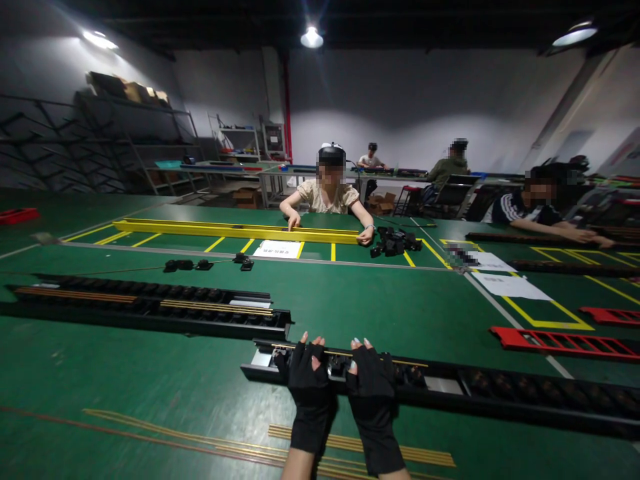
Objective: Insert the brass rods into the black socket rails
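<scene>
My left hand (309,373) and my right hand (371,377), both in black fingerless gloves, are closed over a long black channel rail (430,400). A thin brass rod (410,363) runs lengthwise along the rail and passes under my fingers. My fingertips bend over at the far side, thumbs on the near side, so the rod appears pinched between them. Small black parts (340,363) sit inside the channel, partly covered by my hands. Loose brass rods (400,451) lie on the green table (175,373) nearer to me.
To the left lies another black rail (200,327) with brass rods on it. Across the table a person (327,193) handles a yellow rail (200,231) beside piled black parts (395,241). Red slotted frames (565,343) and paper sheets (513,287) lie right.
</scene>
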### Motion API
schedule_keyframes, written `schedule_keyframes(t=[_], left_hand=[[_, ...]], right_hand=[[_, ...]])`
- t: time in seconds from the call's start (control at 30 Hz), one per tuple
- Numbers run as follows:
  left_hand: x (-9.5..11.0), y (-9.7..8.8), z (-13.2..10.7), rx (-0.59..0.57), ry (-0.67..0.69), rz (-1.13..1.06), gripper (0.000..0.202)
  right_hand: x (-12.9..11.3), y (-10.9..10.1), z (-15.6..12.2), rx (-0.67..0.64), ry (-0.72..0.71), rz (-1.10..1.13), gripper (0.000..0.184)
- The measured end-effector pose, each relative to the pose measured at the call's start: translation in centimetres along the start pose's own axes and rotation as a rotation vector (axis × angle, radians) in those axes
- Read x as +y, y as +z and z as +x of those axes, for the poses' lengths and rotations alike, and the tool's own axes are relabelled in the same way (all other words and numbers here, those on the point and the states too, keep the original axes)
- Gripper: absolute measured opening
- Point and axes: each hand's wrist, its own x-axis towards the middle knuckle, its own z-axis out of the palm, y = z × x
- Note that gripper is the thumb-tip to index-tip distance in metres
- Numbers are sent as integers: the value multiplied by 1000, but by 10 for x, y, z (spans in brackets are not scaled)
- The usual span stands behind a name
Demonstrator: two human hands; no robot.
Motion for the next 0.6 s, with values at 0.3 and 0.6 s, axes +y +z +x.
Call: schedule_keyframes(t=[0.3,0.6], left_hand=[[-25,0,1,69,-108,-19,43],[-42,-5,9,125,-157,-15,43]], right_hand=[[1,-1,-3,-31,15,12,37],[0,-1,-1,-8,16,23,41]])
